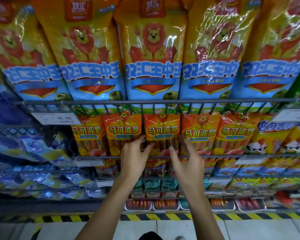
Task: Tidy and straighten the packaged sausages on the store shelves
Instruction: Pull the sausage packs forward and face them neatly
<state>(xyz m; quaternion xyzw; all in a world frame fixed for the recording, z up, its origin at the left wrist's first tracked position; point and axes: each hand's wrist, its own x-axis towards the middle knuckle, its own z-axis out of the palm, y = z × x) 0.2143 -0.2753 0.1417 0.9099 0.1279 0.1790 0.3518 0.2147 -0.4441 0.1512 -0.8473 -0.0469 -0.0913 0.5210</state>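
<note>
A row of orange sausage packs stands behind a wire rail [223, 155] on the middle shelf. My left hand [134, 156] and my right hand [187, 160] flank the middle orange pack [161, 129], fingers curled around its lower left and right edges. The pack stands upright. Matching packs sit on either side: one at its left [122, 130] and one at its right [200, 131]. Above, large yellow and blue sausage bags [152, 54] hang in a row over a wire shelf front [111, 102].
A price tag reading 16.90 [56, 118] is clipped at the left. Blue packets [33, 149] fill the left shelves. Yellow chicken-sausage packs [275, 141] stand at the right. Lower shelves hold smaller packs and trays [165, 204]. A yellow-black striped edge [180, 217] runs along the floor.
</note>
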